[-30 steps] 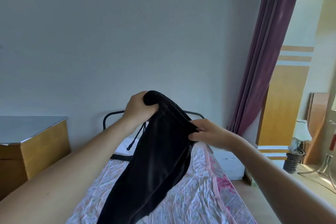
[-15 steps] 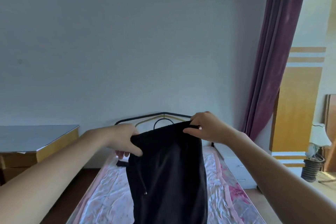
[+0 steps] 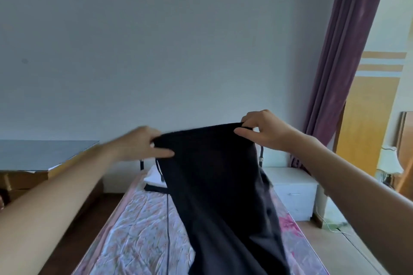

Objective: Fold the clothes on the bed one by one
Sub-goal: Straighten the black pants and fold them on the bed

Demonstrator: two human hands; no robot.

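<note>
Now both arms outstretched, left hand (image 3: 143, 144) and right hand (image 3: 262, 130) pinching black trousers' (image 3: 219, 185) waistband, raised above bed (image 3: 138, 225).

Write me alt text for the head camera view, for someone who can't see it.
Two bare hands, left hand and right hand, pinch the top edge of black fabric trousers, held up over a bed with a floral sheet. A purple curtain hangs at right, a white bedside cabinet below it.
</note>
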